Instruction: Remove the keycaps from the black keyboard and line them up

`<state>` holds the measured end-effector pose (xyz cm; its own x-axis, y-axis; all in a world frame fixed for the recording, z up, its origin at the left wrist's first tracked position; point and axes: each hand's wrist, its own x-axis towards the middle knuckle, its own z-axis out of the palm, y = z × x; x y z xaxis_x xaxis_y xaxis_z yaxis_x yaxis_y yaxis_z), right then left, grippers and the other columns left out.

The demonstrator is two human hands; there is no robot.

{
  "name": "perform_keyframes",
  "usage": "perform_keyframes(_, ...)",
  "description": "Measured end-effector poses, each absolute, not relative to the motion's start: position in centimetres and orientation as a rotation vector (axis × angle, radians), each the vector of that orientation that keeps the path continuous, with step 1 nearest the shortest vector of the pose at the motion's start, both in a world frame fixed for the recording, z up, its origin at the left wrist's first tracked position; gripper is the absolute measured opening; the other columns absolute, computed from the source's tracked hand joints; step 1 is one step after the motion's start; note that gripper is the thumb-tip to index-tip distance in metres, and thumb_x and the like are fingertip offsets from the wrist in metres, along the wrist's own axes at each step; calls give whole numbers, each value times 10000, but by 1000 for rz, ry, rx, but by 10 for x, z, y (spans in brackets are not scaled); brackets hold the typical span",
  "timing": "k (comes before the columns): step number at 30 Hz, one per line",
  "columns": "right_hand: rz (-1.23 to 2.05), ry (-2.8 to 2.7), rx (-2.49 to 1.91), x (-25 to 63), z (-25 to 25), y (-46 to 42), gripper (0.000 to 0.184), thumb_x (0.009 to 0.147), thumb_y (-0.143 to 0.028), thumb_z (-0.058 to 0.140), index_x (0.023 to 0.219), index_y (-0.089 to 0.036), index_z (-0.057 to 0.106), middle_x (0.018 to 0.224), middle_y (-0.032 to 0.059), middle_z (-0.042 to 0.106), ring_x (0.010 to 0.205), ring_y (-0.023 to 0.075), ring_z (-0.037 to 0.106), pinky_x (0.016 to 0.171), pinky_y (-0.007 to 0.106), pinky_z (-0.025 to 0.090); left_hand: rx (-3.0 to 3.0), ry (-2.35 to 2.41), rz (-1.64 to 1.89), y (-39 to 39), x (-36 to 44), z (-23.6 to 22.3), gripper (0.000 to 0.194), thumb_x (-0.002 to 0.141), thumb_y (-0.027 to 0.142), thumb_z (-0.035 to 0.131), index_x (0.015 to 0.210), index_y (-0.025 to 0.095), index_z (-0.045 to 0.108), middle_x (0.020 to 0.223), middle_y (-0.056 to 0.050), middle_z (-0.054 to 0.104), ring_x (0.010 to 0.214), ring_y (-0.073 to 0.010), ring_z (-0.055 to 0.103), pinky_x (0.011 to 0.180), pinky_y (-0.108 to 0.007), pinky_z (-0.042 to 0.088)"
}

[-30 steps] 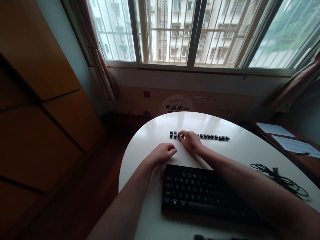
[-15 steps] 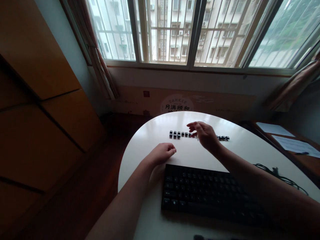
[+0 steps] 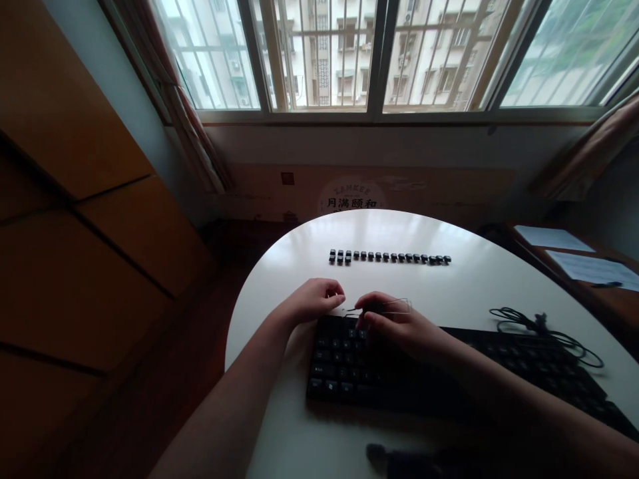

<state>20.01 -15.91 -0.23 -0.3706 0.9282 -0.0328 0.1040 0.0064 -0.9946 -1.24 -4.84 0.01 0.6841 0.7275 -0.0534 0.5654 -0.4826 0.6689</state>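
Note:
My right hand is closed round a wire keycap puller. Thin wire loops stick out behind the fingers, and its other tips reach to the upper left edge of the black keyboard. Whether a keycap is caught in the wires is too small to tell. My left hand rests on the table just beyond the keyboard's upper left corner, fingers loosely curled, with nothing visible in them. Farther back, black keycaps stand in a long row, with a second row doubling it at the left end.
A white round-edged table carries everything. The coiled black cable lies at the keyboard's right. A dark object, blurred, sits at the near edge. Right of the table, papers and a pen lie on a brown surface.
My right hand has left the keycap row, swung right, then come back down over the keyboard's upper left. The left hand has stayed resting. The view has tilted slightly downward.

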Motion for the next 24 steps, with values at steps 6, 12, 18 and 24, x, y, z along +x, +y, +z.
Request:
perform_keyframes(6, 1273, -1544, -1045, 194, -22, -160, 326, 980, -511, 507, 1001, -190, 556, 764, 12, 635, 618, 118, 517, 565, 245, 411, 2217, 885, 223, -50, -15, 7, 301, 845, 444, 606, 904, 176, 729, 819, -38, 688, 762, -191, 613, 648, -262, 443)
perform_keyframes(12, 1252, -1561, -1102, 195, -24, -157, 339, 994, -527, 465, 956, -197, 532, 724, -7, 590, 595, 115, 470, 544, 234, 376, 2191, 759, 160, -52, -15, 10, 277, 806, 418, 681, 939, 179, 730, 822, -34, 667, 758, -178, 602, 642, -253, 451)
perform_keyframes(18, 1193, -1607, -1174, 194, -21, -157, 342, 1000, -519, 444, 906, -200, 524, 700, -12, 567, 610, 128, 478, 575, 249, 397, 2185, 717, 130, -50, -16, 8, 263, 799, 403, 700, 950, 190, 730, 819, -26, 654, 756, -177, 597, 641, -252, 456)
perform_keyframes(24, 1200, -1688, -1167, 195, -19, -159, 268, 1011, -449, 441, 927, -205, 511, 705, -13, 566, 598, 127, 469, 560, 247, 384, 2176, 715, 114, -48, -16, 7, 251, 798, 394, 703, 951, 197, 730, 805, -16, 639, 754, -173, 593, 635, -245, 449)
